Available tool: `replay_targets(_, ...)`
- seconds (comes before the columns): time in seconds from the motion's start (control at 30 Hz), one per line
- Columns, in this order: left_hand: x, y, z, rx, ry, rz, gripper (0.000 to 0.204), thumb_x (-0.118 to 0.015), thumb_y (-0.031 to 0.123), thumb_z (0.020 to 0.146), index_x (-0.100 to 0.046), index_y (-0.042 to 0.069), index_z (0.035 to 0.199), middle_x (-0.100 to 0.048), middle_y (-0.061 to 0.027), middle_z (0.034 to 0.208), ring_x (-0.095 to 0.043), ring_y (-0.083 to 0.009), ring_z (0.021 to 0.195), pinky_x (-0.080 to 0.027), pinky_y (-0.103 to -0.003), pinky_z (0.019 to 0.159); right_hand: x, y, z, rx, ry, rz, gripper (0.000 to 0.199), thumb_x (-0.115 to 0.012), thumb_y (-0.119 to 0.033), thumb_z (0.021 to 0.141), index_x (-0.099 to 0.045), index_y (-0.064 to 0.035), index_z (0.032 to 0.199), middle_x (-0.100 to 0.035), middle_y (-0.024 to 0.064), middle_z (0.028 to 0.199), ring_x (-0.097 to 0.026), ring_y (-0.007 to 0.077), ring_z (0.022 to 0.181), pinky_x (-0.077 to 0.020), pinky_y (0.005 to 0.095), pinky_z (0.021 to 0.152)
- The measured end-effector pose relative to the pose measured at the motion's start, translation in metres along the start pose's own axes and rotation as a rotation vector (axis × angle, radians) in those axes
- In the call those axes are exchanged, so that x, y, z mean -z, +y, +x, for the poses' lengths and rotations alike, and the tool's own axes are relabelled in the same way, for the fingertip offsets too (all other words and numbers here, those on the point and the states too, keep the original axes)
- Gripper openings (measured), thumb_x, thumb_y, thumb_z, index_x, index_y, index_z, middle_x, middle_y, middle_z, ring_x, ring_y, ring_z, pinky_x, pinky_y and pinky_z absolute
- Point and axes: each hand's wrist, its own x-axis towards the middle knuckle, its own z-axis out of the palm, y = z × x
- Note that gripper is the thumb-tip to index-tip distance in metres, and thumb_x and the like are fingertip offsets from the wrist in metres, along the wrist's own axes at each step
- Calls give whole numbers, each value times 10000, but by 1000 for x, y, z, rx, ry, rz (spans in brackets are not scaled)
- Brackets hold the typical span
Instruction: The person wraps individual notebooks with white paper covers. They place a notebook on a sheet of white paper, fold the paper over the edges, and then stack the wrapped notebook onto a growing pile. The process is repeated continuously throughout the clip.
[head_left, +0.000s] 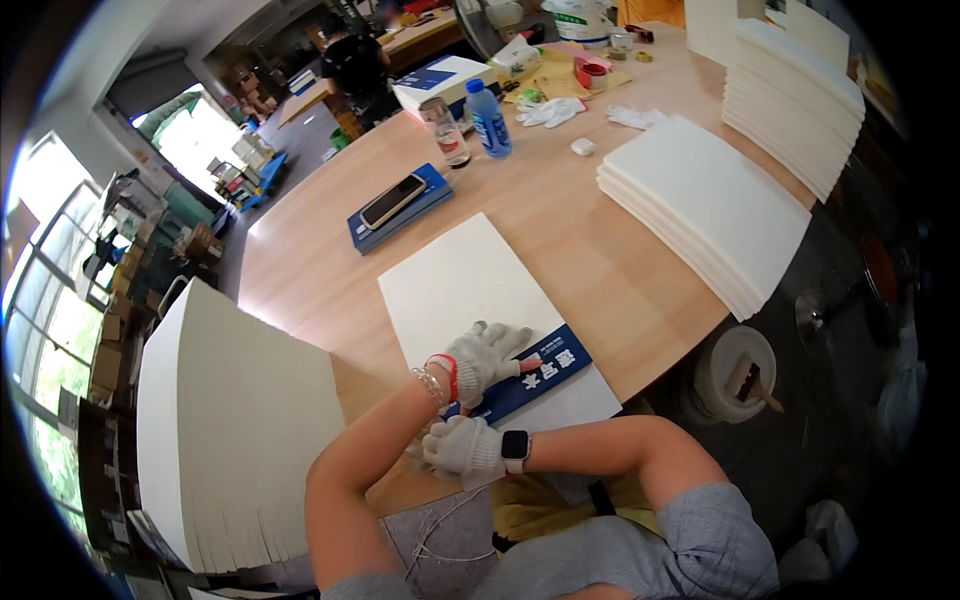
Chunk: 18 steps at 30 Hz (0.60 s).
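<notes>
A white pad of paper (455, 270) lies at an angle at the table's near edge, with a blue printed band (555, 372) across its near end. White paper (575, 408) shows on the near side of the band. My left hand (478, 360), in a white knit glove with bare fingertips showing, rests on the pad and band with its fingers spread. Close below it, my right hand (460, 445), gloved too, is curled at the band's left end by the table edge. What its fingers grip is hidden.
A tall paper stack (235, 430) stands at left; more stacks (700, 200) (790, 100) lie at right. A phone (393, 201) on a blue book (425, 210), a blue bottle (488, 120) and a glass jar (445, 132) stand farther back. A bucket (733, 370) with a brush sits right. A person (355, 65) is beyond.
</notes>
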Motion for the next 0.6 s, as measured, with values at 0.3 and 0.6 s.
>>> replay_targets(0.3,7,4,0,-24,42,-2,1137,-881,164,484,-335,291,1473,-322,-133,1501,-383,-343,1314,-375,-417,1066,175,96,-168,-436,-386,-467,324,-636,-406,818,-690,-207,1068,-633,80,732,-643,229,680,-528,374,628)
replay_targets(0.6,-36,62,-14,368,236,31,728,-724,152,715,-450,177,1389,-447,-94,1380,-518,-262,1169,-418,-406,978,141,121,-116,-1167,60,298,477,-556,-483,885,-622,-54,1084,-656,189,1078,-606,388,1021,-471,438,879)
